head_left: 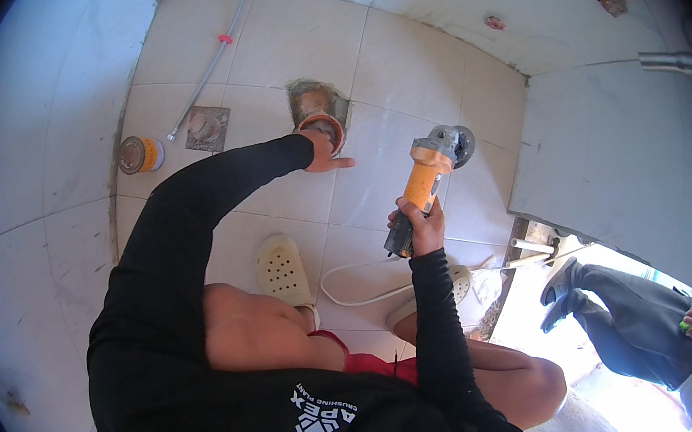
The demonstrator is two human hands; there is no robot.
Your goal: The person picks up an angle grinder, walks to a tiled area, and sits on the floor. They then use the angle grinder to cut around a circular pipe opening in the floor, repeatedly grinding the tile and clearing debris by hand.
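Observation:
My right hand (423,226) grips the rear body of an orange and grey angle grinder (427,174), held up above the floor. Its round disc (463,147) sits at the far end, pointing away from me. My left hand (319,153) reaches down to an orange pipe end (337,126) set in a rough hole (315,100) cut in the floor tiles. The left thumb is stretched out to the right; the other fingers dip into the pipe mouth and are partly hidden.
A square drain patch (206,128), a flexible hose (209,72) and a round can (141,156) lie on the left. The grinder's pale cord (353,304) loops near my feet. At right, another person (633,321) is by the bright doorway. A metal pipe (671,63) juts from the wall.

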